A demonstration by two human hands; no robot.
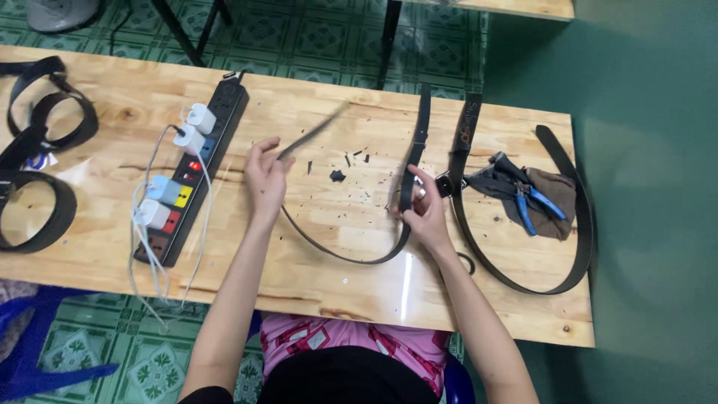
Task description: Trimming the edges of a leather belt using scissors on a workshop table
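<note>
The long wooden counter carries everything here. Largest on it are the belts: one dark belt loops between the person's hands, a second belt curves wide at the right, and about three more lie coiled at the left end. A black power strip holds four white chargers. Two pliers with blue handles rest on a brown cloth.

The left hand pinches the belt's free end, lifted and blurred; the right hand has its grip closed around the strap near the buckle. The whipping end could, I'd judge, catch the charger cables — they dangle close by. Small black scraps litter the wood — too many to count.
</note>
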